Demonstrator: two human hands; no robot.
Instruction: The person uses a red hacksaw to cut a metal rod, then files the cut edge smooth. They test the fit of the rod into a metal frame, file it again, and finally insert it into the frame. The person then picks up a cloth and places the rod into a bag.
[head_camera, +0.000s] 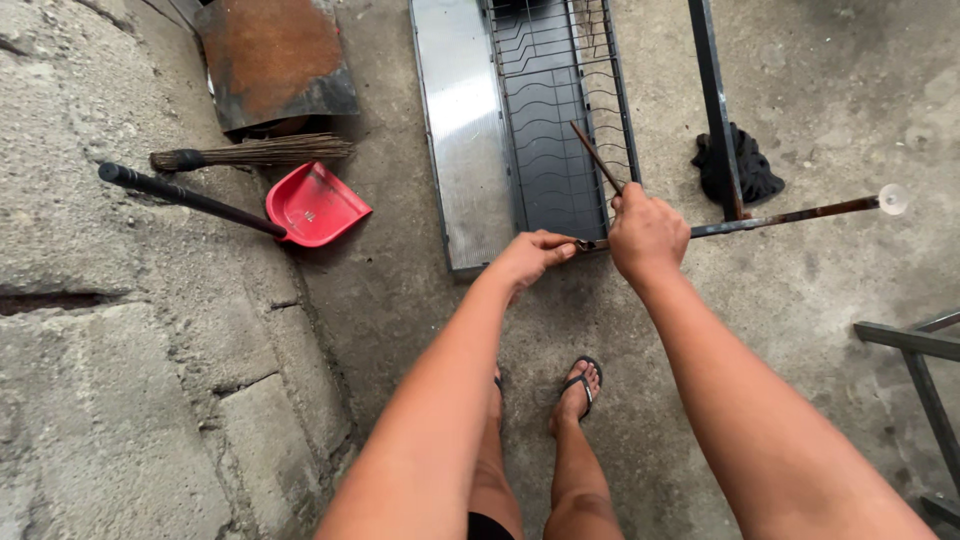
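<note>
My right hand (645, 235) is closed around a thin brown rod (595, 155) that slants up over a dark wire rack (560, 120). My left hand (530, 255) pinches the near end of a long rusty metal bar (790, 215), which runs off to the right and ends in a pale round cap (893, 198). Both hands meet at the rack's near right corner. The rack lies on the concrete floor beside a flat grey metal panel (462, 120).
A red dustpan (315, 205) with a long black handle (185, 197) and a twig broom (255, 153) lie at the left by a rough block wall. A rusty sheet (272, 60), an upright dark bar (715, 100), a black rag (750, 165), and a metal frame (915, 345) are around. My sandalled feet (580, 385) stand below.
</note>
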